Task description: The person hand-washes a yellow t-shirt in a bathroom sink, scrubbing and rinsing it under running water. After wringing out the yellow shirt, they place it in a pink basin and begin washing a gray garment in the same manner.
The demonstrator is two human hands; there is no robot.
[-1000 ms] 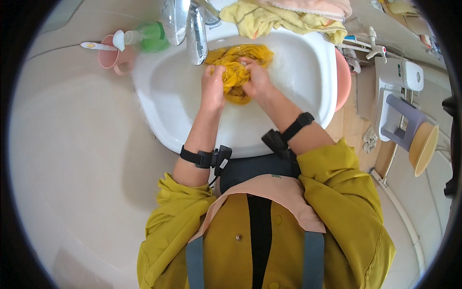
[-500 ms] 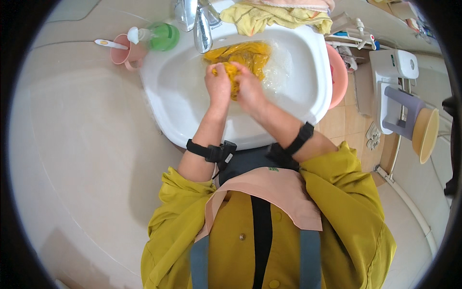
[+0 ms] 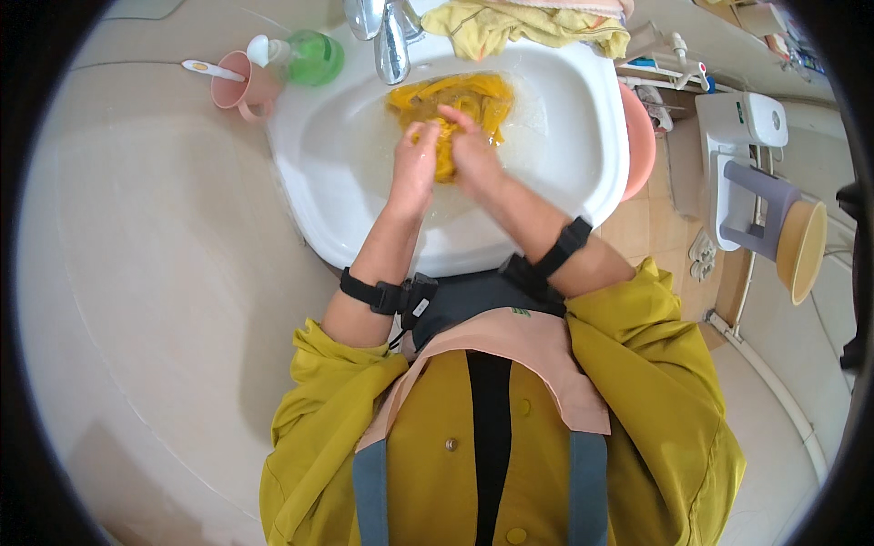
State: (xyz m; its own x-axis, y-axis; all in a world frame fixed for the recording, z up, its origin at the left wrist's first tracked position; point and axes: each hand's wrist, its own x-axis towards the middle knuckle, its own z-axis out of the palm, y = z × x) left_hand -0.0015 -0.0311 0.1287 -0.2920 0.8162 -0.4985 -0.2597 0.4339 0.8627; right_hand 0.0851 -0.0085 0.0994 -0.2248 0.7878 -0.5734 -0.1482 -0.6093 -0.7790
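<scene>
A wet yellow cloth (image 3: 469, 89) lies bunched in the white washbasin (image 3: 341, 196), in shallow, slightly sudsy water. My left hand (image 3: 415, 166) is closed on a gathered part of it at its near left side. Close beside, my right hand (image 3: 477, 156) grips the same gathered part, its index finger pointing out toward the left hand. Between the two hands a strip of the cloth hangs down into the water. The fingers' inner sides are hidden, and the right hand is a little blurred.
A chrome faucet (image 3: 392, 55) overhangs the basin's back. Left of it stand a green pump bottle (image 3: 314, 59) and a pink cup (image 3: 238, 89) with a toothbrush. A pale yellow towel (image 3: 519, 32) lies on the back rim. A pink tub (image 3: 640, 146) sits right, below the basin.
My hands have parted slightly and less of the cloth shows bundled between them. Fewer suds show on the right side of the water. The whole view has shifted a little.
</scene>
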